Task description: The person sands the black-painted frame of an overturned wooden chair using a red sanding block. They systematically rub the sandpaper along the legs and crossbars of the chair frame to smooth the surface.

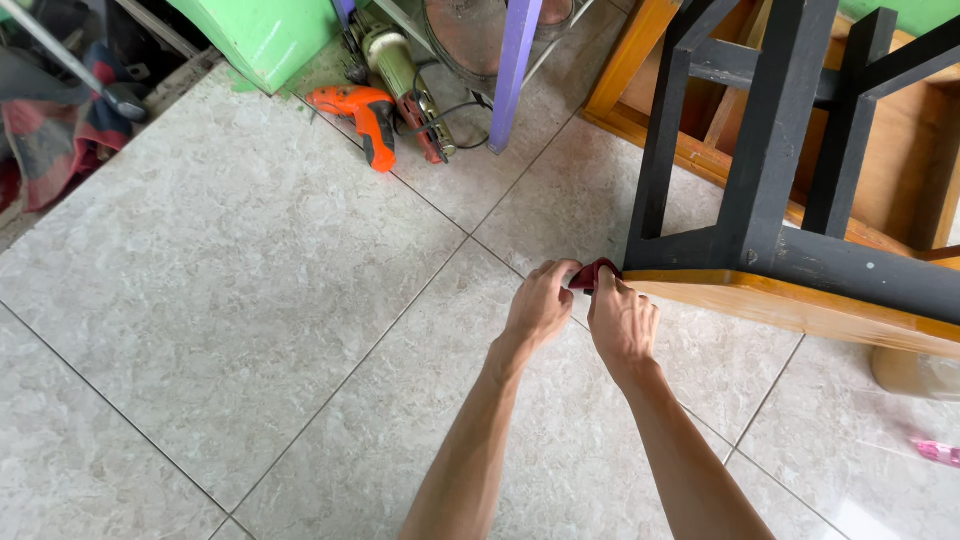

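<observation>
Both hands meet at the corner of an overturned table. The left hand (540,305) and the right hand (622,322) pinch a small dark red piece (588,275) between their fingers, right against the table's amber wooden edge (790,305); what the piece is made of I cannot tell. The table's black legs (760,150) point upward over the wooden underside. It lies on a floor of pale marbled tiles (230,280). Farther off, an orange power drill (368,118) rests by a purple post (514,70) and a green wall corner (262,35). A pink object (938,452) lies at the right edge.
</observation>
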